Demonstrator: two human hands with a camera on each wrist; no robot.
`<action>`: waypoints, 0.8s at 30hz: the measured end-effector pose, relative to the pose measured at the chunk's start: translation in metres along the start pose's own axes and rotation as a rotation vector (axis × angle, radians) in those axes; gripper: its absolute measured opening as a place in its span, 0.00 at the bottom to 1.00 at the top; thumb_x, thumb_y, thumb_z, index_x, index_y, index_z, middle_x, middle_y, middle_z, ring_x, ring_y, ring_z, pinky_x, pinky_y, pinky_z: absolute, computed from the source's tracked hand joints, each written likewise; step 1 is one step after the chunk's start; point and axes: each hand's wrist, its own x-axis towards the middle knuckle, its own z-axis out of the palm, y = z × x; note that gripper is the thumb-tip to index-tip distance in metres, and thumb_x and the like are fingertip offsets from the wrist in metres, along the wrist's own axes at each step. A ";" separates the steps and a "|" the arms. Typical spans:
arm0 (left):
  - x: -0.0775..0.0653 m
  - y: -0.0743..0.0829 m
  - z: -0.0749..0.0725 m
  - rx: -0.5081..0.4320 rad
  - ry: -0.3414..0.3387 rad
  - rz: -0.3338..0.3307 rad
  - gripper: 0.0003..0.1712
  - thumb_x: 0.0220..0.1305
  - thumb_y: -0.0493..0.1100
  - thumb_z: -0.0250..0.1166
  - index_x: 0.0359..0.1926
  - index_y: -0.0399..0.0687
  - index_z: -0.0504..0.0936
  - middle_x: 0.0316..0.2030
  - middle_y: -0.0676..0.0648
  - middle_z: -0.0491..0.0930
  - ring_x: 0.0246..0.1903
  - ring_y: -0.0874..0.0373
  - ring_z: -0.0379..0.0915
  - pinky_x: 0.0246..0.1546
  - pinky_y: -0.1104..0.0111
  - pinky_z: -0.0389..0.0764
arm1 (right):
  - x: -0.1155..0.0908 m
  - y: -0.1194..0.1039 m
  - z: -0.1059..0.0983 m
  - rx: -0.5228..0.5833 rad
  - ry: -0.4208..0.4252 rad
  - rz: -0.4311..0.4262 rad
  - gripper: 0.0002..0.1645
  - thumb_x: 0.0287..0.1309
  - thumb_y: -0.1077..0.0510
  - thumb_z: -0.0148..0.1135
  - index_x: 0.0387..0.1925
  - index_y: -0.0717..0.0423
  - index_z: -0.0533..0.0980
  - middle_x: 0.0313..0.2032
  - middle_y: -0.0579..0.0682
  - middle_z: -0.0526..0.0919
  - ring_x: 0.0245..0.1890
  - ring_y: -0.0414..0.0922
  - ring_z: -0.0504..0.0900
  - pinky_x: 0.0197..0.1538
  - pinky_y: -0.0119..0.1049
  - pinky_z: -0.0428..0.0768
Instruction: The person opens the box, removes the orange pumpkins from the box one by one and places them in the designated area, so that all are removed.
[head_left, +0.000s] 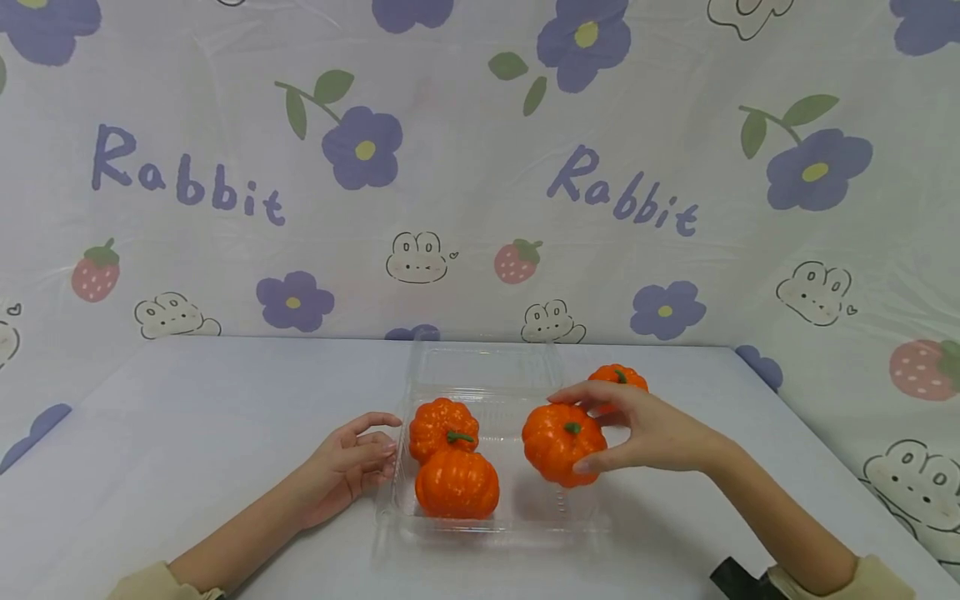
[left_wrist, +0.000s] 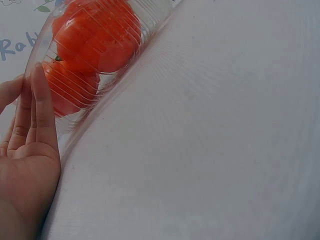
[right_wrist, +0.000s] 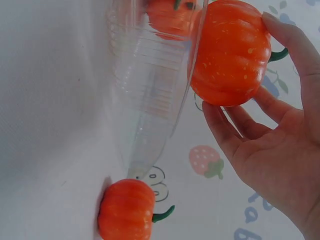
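My right hand (head_left: 645, 429) grips an orange pumpkin (head_left: 558, 442) with a green stem, thumb on one side and fingers on the other. In the right wrist view this pumpkin (right_wrist: 230, 52) is up at the rim of the clear plastic box (right_wrist: 155, 85). Two more pumpkins, one behind (head_left: 441, 423) and one in front (head_left: 457, 485), sit in the left half of the box. My left hand (head_left: 348, 467) is at the box's left wall, its fingers nearly straight against the plastic in the left wrist view.
Behind the right hand another pumpkin (head_left: 618, 375) stands on the white table (head_left: 225, 417), outside the box. The box's clear lid (head_left: 483, 367) is folded back toward the far edge. A patterned cloth (head_left: 465, 167) hangs behind the table.
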 end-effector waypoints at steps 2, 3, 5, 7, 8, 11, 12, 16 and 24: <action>0.000 0.000 0.000 0.002 -0.002 0.003 0.13 0.80 0.35 0.56 0.59 0.51 0.71 0.37 0.54 0.81 0.34 0.63 0.81 0.44 0.76 0.85 | -0.001 -0.001 -0.003 0.005 0.010 0.002 0.37 0.55 0.54 0.79 0.66 0.52 0.77 0.60 0.51 0.81 0.58 0.54 0.78 0.61 0.35 0.82; 0.000 -0.001 0.000 0.003 -0.003 0.004 0.13 0.80 0.35 0.56 0.59 0.51 0.71 0.37 0.54 0.81 0.34 0.63 0.81 0.44 0.76 0.85 | -0.002 -0.001 -0.004 0.006 0.016 0.003 0.37 0.55 0.54 0.79 0.66 0.52 0.77 0.59 0.51 0.81 0.57 0.54 0.79 0.61 0.36 0.82; 0.000 -0.001 -0.001 0.005 -0.004 0.006 0.13 0.80 0.35 0.55 0.59 0.51 0.71 0.37 0.54 0.81 0.34 0.63 0.81 0.44 0.76 0.85 | -0.003 -0.001 -0.006 0.009 0.024 0.001 0.38 0.55 0.54 0.79 0.67 0.52 0.77 0.58 0.51 0.81 0.56 0.53 0.79 0.60 0.37 0.83; 0.001 -0.001 -0.001 0.006 -0.004 0.007 0.13 0.80 0.35 0.55 0.59 0.51 0.70 0.37 0.54 0.81 0.34 0.63 0.81 0.44 0.76 0.85 | -0.004 0.000 -0.008 0.012 0.030 -0.003 0.38 0.56 0.54 0.79 0.67 0.53 0.76 0.57 0.51 0.82 0.56 0.52 0.80 0.59 0.37 0.84; 0.001 -0.001 -0.001 0.007 -0.005 0.007 0.13 0.80 0.35 0.55 0.59 0.51 0.70 0.37 0.54 0.81 0.34 0.63 0.81 0.44 0.75 0.85 | -0.004 0.000 -0.009 0.015 0.033 -0.002 0.38 0.56 0.54 0.79 0.67 0.53 0.76 0.57 0.51 0.82 0.56 0.52 0.80 0.59 0.37 0.84; 0.001 -0.001 -0.001 0.009 -0.007 0.009 0.13 0.80 0.35 0.55 0.59 0.51 0.70 0.37 0.55 0.81 0.34 0.63 0.81 0.44 0.76 0.85 | -0.004 0.001 -0.012 0.013 0.038 0.001 0.38 0.56 0.55 0.79 0.67 0.54 0.76 0.56 0.52 0.82 0.56 0.52 0.81 0.58 0.37 0.85; 0.001 -0.001 -0.001 0.010 -0.007 0.008 0.13 0.80 0.35 0.55 0.59 0.51 0.70 0.37 0.55 0.81 0.34 0.63 0.81 0.44 0.76 0.85 | -0.004 0.001 -0.013 0.009 0.041 0.000 0.38 0.56 0.55 0.79 0.67 0.54 0.76 0.56 0.52 0.83 0.56 0.52 0.81 0.57 0.37 0.85; 0.002 -0.001 -0.001 0.012 -0.005 0.002 0.13 0.80 0.35 0.55 0.60 0.51 0.70 0.37 0.54 0.81 0.35 0.63 0.81 0.44 0.76 0.85 | -0.006 0.002 -0.019 -0.024 0.053 -0.003 0.38 0.56 0.55 0.78 0.67 0.55 0.75 0.56 0.51 0.84 0.56 0.53 0.81 0.55 0.37 0.85; 0.002 -0.002 -0.003 0.004 -0.012 0.004 0.13 0.80 0.35 0.55 0.59 0.51 0.70 0.37 0.54 0.81 0.35 0.63 0.82 0.44 0.75 0.85 | -0.010 0.003 -0.030 -0.048 0.099 -0.007 0.37 0.57 0.56 0.78 0.67 0.56 0.76 0.57 0.51 0.84 0.56 0.51 0.80 0.57 0.38 0.85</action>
